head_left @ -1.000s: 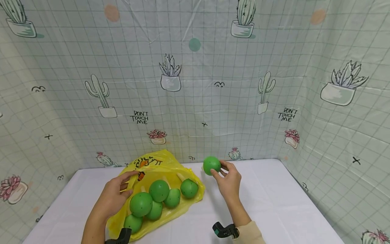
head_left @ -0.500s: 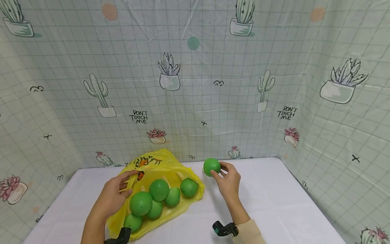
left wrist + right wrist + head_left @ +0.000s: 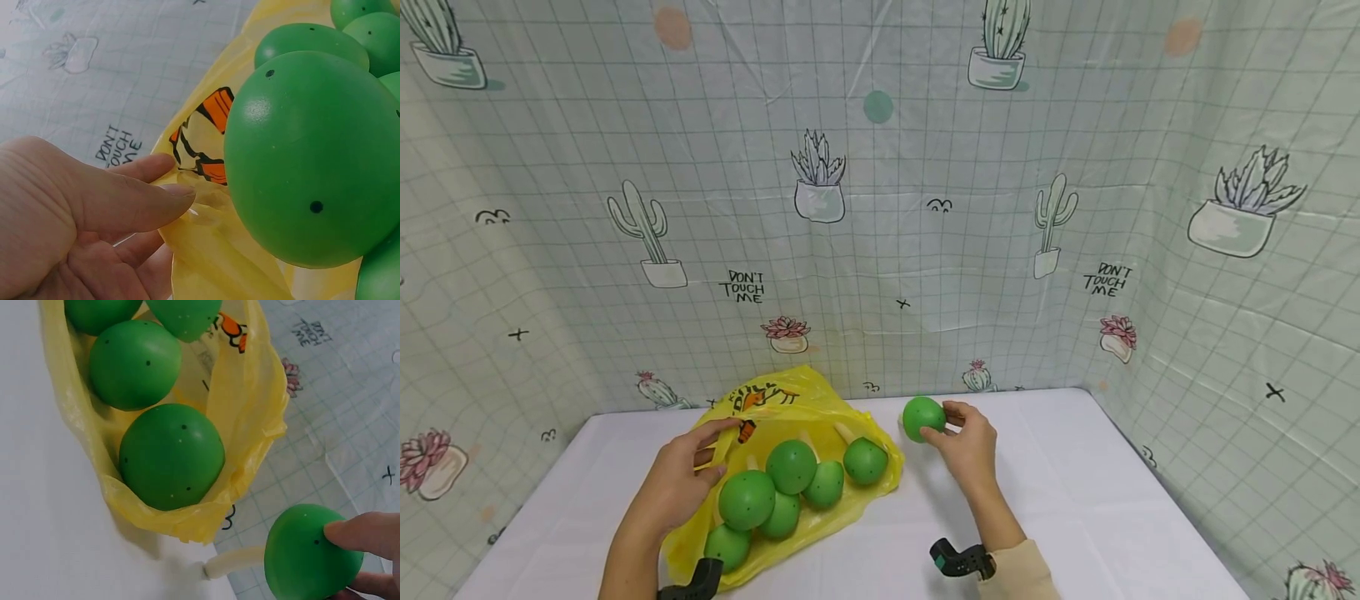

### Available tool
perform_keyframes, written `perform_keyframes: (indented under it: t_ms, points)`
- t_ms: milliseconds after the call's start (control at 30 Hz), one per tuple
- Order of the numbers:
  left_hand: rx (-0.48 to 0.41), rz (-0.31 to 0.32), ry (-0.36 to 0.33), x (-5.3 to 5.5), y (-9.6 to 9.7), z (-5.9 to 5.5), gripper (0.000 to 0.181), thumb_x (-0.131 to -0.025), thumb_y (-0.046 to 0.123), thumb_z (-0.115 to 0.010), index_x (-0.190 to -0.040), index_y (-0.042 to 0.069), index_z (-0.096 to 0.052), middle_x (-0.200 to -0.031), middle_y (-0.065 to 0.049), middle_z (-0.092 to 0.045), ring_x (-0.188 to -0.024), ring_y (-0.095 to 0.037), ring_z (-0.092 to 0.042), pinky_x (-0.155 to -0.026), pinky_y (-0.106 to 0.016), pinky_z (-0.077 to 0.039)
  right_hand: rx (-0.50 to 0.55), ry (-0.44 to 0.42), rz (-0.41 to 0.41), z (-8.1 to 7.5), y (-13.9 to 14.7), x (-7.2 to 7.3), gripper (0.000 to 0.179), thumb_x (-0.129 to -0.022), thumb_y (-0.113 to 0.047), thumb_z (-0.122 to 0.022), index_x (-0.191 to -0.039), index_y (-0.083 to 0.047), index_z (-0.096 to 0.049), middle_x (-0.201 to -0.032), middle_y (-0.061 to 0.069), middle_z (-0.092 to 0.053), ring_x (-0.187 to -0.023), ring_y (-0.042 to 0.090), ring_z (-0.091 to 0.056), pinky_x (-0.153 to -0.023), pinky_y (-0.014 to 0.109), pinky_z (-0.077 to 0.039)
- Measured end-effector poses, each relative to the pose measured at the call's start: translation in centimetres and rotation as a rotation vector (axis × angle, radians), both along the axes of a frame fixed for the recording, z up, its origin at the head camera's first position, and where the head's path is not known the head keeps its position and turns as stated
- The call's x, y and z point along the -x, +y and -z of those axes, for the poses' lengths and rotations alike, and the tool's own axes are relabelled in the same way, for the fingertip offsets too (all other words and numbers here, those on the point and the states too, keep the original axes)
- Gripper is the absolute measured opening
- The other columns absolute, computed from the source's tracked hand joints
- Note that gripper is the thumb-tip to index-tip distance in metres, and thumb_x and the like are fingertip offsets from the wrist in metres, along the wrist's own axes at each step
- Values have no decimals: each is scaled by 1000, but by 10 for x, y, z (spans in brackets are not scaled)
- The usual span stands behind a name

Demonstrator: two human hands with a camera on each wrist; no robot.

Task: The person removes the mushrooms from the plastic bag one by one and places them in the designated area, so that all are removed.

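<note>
A yellow plastic bag point(image 3: 850, 517) with black and orange print lies open on the table. Several green mushroom-shaped pieces point(image 3: 792, 467) with dark dots are inside it; some pale stems show. My left hand point(image 3: 679, 479) pinches the bag's left edge between thumb and fingers, close beside a large green cap point(image 3: 312, 156). Right of the bag's mouth, my right hand point(image 3: 967, 442) grips another green mushroom-shaped piece point(image 3: 923, 419) by its cap. Its pale stem point(image 3: 237, 560) points away from the fingers, toward the white surface. Whether the stem's tip touches the table cannot be told.
The table has a white cover point(image 3: 1075, 500). A pale checked curtain point(image 3: 880, 250) with cactus prints hangs behind the table and along both sides. Each wrist wears a black device; one wrist device point(image 3: 958, 559) shows by the right sleeve.
My right hand has lowered slightly and shifted a little to the right with the green mushroom-shaped piece. The left hand and the bag have stayed in place.
</note>
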State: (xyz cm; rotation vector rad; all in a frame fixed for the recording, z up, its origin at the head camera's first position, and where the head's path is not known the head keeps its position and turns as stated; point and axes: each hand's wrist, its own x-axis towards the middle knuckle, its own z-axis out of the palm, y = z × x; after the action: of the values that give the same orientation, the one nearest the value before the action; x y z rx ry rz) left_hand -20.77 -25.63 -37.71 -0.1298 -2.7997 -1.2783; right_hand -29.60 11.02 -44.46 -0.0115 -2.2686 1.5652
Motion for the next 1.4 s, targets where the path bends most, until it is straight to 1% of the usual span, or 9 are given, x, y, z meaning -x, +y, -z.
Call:
perform_keyframes:
  t_ms: [100, 200, 333, 533, 767, 867, 1100, 1233, 1400]
  points:
    - [-4, -2, -3, 0, 0, 0, 62, -95, -16, -62, -153, 3, -51, -157, -33, -42, -135, -56, -51, -103, -60, -54, -11, -50, -14, -3, 4, -2, 53, -81, 0, -87, -127, 15, -65, -125, 30, -67, -117, 45, -66, -95, 45, -62]
    - [-7, -5, -5, 0, 0, 0, 63, -95, -16, -62, -154, 4, -51, -157, -33, -43, -134, -56, -51, -103, -59, -54, -55, -110, -27, -6, 8, -3, 56, -81, -2, -87, -130, 12, -65, -126, 29, -67, -118, 44, -65, -97, 49, -60]
    - [-6, -4, -3, 1, 0, 0, 63, -95, -16, -62, -154, 3, -51, -157, -32, -42, -135, -56, -51, -104, -59, -54, -96, -187, -76, -8, 13, -4, 61, -79, -1, -86, -134, 10, -63, -127, 27, -64, -119, 43, -62, -98, 55, -58]
    - [-1, -4, -3, 1, 0, 0, 63, -95, -16, -62, -154, 3, -51, -158, -32, -41, -135, -56, -50, -104, -60, -53, -77, -285, -154, -7, 20, -4, 62, -77, 2, -84, -135, 7, -62, -131, 24, -61, -120, 40, -58, -97, 55, -56]
    - [-8, 1, -6, 0, -2, 1, 63, -95, -16, -63, -154, 3, -51, -158, -33, -40, -136, -56, -50, -103, -59, -54, -117, -303, -186, -1, 25, 0, 65, -73, 3, -89, -132, 8, -62, -122, 22, -65, -112, 37, -63, -94, 53, -58]
    - [-6, -3, -8, 0, -2, 1, 63, -95, -16, -62, -154, 3, -51, -158, -33, -41, -135, -56, -50, -104, -59, -54, -121, -317, -193, 2, 26, 1, 67, -71, 4, -89, -132, 9, -62, -121, 22, -66, -111, 37, -63, -95, 53, -57]
    - [-5, -2, -10, 0, -1, -1, 64, -95, -16, -63, -154, 4, -51, -158, -32, -41, -136, -56, -49, -105, -61, -52, -124, -367, -198, 8, 27, 4, 67, -69, 2, -92, -130, 5, -64, -120, 19, -66, -110, 36, -62, -94, 54, -57]
    - [-1, -5, -14, 0, -1, 0, 64, -95, -16, -62, -154, 4, -51, -158, -33, -41, -135, -56, -50, -105, -60, -53, -141, -395, -213, 11, 28, 4, 66, -68, 2, -94, -127, 4, -64, -116, 18, -65, -106, 35, -63, -91, 52, -57]
    - [4, -2, -6, 1, -1, 1, 64, -95, -17, -63, -154, 3, -51, -157, -33, -43, -134, -56, -52, -103, -59, -54, -165, -406, -235, 13, 28, 3, 68, -67, 3, -95, -127, 3, -63, -114, 17, -64, -103, 34, -62, -88, 49, -58]
